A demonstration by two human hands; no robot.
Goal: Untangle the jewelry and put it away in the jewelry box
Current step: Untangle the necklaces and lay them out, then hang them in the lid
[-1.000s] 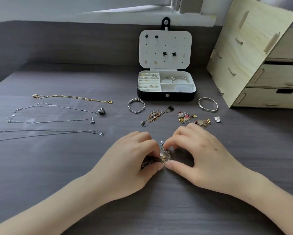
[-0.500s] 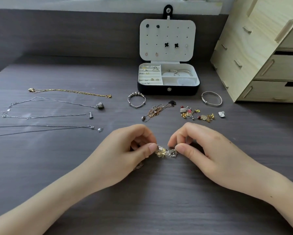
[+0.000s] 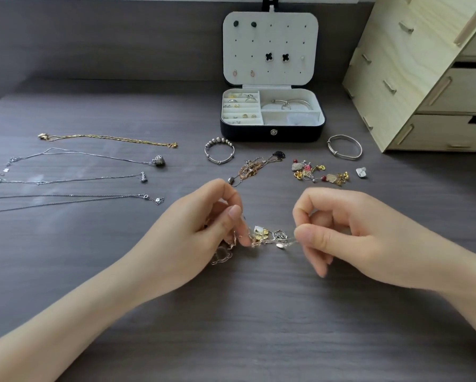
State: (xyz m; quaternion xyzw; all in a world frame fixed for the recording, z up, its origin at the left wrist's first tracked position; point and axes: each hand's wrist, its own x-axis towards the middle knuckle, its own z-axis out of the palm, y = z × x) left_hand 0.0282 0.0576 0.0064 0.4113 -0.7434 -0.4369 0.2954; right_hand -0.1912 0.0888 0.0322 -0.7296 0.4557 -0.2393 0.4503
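Four necklaces [image 3: 93, 161] lie straightened at the left, one gold and three silver; the lowest runs past the frame edge. The left hand [image 3: 201, 232] and right hand [image 3: 349, 235] each pinch one end of a tangled jewelry clump [image 3: 267, 237], stretched between them above the table [image 3: 259, 326]; its single pieces are hard to separate. The open jewelry box [image 3: 271, 132] stands behind, between two bangles.

A pale wooden drawer unit [image 3: 424, 78] stands at the right rear of the dark wood-grain worktop [image 3: 259, 326], before a grey wall [image 3: 107, 37].
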